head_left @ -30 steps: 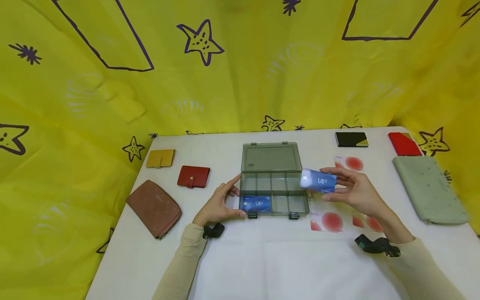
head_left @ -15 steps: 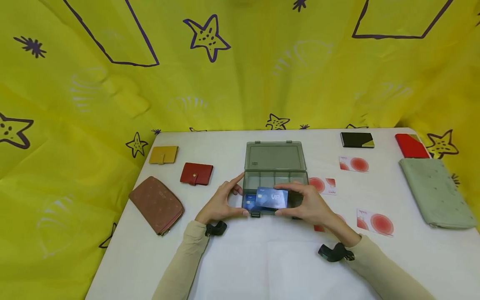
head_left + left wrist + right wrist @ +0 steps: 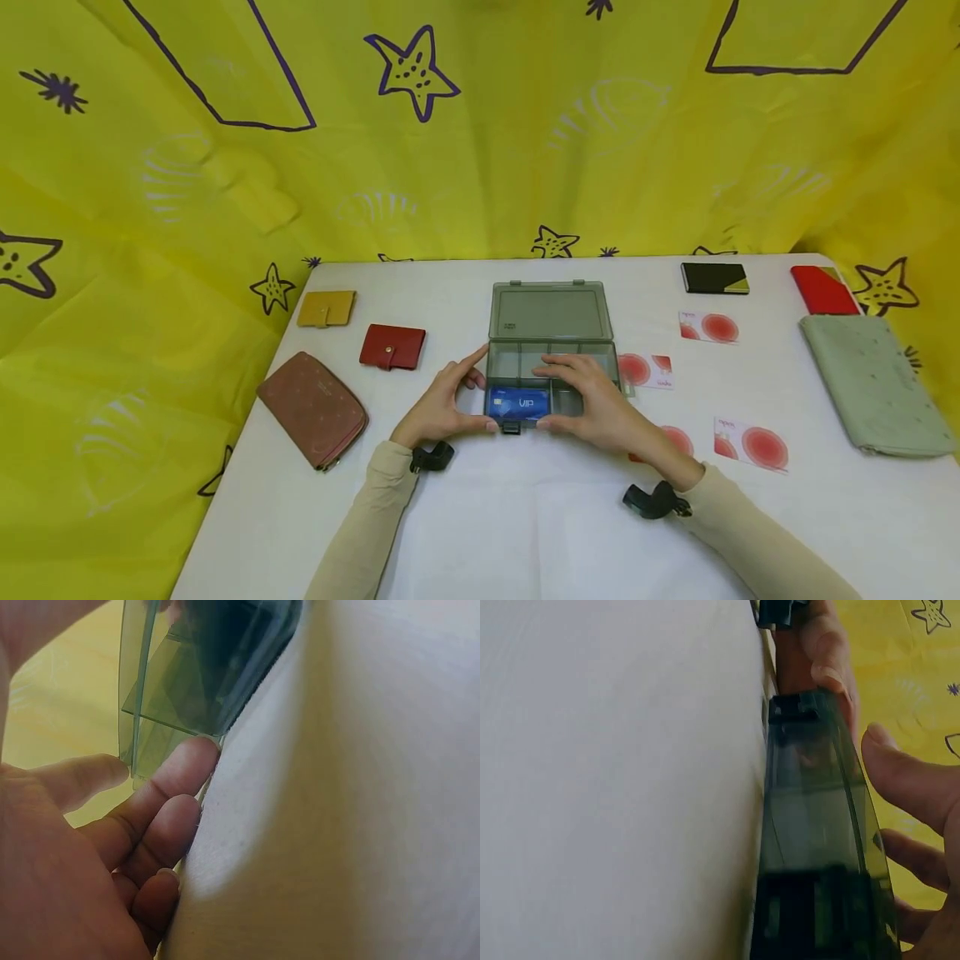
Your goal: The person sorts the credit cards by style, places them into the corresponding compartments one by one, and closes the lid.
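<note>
A grey translucent compartment box [image 3: 551,312] stands on the table with its lid laid open towards the back. Its front-left compartment contains a blue VIP card [image 3: 519,403], lying flat. With thumb at the front corner and index finger at the back, my left hand [image 3: 442,407] grips the box's left side; its other fingers [image 3: 169,832] curl beside the wall in the left wrist view. Over the front and middle of the box hovers my right hand [image 3: 602,407], fingers extended and nothing held. The right wrist view has its thumb and fingers [image 3: 911,780] near the box's front edge.
White-and-red cards [image 3: 750,444] lie right of the box, one partly under the right wrist. A yellow wallet [image 3: 327,308], red wallet [image 3: 392,347] and brown wallet [image 3: 315,410] lie left. Farther right are a black case [image 3: 715,278], red case [image 3: 823,290] and green pouch [image 3: 873,385].
My right hand carried the blue card left from beside the box, lowered it into the front-left compartment and let go. My left hand stayed on the box.
</note>
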`<state>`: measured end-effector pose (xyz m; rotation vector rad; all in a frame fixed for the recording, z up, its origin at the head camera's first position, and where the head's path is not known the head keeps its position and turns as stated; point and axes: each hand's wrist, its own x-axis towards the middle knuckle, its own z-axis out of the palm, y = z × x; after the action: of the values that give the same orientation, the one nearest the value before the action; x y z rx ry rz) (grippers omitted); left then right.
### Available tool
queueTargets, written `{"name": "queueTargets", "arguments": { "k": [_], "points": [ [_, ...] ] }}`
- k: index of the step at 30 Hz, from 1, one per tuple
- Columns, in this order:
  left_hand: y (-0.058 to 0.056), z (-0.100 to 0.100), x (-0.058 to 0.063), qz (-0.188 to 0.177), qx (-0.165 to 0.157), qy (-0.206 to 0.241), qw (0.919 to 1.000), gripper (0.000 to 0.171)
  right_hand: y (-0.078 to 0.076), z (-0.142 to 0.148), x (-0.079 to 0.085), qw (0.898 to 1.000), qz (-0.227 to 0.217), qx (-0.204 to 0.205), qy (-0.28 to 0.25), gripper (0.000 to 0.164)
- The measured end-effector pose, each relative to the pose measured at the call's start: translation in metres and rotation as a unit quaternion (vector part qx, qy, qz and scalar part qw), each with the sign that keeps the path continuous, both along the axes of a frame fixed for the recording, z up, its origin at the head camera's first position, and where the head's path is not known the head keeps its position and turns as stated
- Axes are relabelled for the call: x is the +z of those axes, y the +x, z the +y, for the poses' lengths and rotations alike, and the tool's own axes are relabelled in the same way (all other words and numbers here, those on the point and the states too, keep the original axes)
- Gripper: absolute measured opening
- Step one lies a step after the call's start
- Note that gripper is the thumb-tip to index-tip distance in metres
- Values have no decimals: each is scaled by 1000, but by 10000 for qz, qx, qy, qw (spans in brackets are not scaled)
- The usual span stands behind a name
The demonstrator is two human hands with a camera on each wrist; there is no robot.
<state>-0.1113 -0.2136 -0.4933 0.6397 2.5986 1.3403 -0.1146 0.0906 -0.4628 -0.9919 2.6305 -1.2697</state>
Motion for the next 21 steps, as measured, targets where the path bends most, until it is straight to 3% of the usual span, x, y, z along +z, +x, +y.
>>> {"name": "queueTargets", "arguments": {
  "k": [6, 11, 16, 21],
  "points": [
    [-1, 2, -1, -3, -7, 19, 10000, 117, -20, 43, 11, 9983, 357, -453, -83, 56],
    [0, 1, -1, 3, 9, -62, 10000, 117, -44, 104, 19, 9909, 649, -1092, 453, 50],
    [1, -1, -1, 5, 48, -36, 10000, 117, -60, 146, 12, 9876, -195, -1085, 1115, 57],
    [1, -2, -1, 9, 15, -68, 10000, 116, -60, 157, 0, 9803, -861, -1080, 1410, 59]
  ]
}}
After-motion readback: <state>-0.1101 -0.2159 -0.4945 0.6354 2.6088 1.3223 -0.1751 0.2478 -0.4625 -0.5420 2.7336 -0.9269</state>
